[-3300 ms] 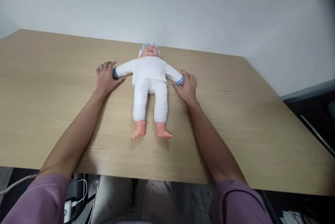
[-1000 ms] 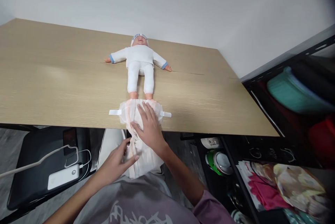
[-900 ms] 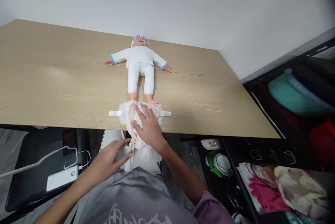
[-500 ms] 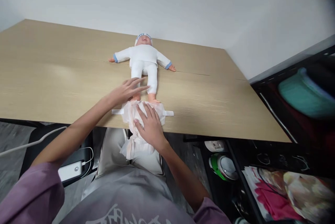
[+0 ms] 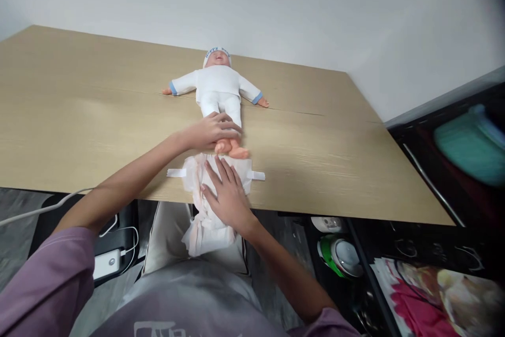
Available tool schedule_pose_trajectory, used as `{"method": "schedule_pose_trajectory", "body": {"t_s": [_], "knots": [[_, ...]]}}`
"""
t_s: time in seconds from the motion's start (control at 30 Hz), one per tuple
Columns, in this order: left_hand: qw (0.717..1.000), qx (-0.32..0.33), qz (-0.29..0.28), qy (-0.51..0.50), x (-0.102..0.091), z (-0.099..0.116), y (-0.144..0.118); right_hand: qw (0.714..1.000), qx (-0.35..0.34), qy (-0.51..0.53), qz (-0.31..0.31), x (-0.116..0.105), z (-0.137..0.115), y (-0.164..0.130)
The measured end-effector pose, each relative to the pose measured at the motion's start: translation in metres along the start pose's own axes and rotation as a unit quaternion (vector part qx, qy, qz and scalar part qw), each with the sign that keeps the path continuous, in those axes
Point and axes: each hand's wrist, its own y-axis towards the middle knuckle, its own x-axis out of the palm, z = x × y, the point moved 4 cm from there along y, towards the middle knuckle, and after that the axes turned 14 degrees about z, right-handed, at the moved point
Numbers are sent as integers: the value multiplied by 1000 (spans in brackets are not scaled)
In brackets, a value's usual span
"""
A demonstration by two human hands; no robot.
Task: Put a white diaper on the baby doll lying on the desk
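Left hand (image 5: 211, 132) stretched forward on a near-straight arm, palm down, fingers curled closed in a grasp, purple sleeve at the shoulder. Right hand (image 5: 226, 194) lower and nearer, flat, palm down, 5 fingers spread, pressing, forearm angled back rightward.

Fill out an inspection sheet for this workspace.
Surface: light wooden table, a seam running across it.
Job's things: baby doll in white suit and cap, on its back; open white disposable nappy, hanging over the near edge.
Clutter: nothing seen on the table.
Grippers: left hand closed round the doll's ankles; right hand flat on the nappy.
Cables: white cable and white charger block below the table.
Surroundings: pale wall; dark shelf unit with a teal bundle.
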Motion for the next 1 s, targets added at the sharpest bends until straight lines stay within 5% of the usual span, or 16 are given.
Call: {"method": "schedule_pose_trajectory", "body": {"t_s": [0.2,0.47,0.73,1.0], "knots": [[982,-40,116,-143,-59,-9,38,995,-14,-16,-99,14,25,46],[964,-116,157,-181,-104,-18,62,996,-34,-50,-67,56,69,164],[950,-135,205,-192,-118,-28,58,997,-9,-38,-63,77,102,262],[960,-117,176,-186,-114,-29,57,996,4,78,-50,67,112,290]]}}
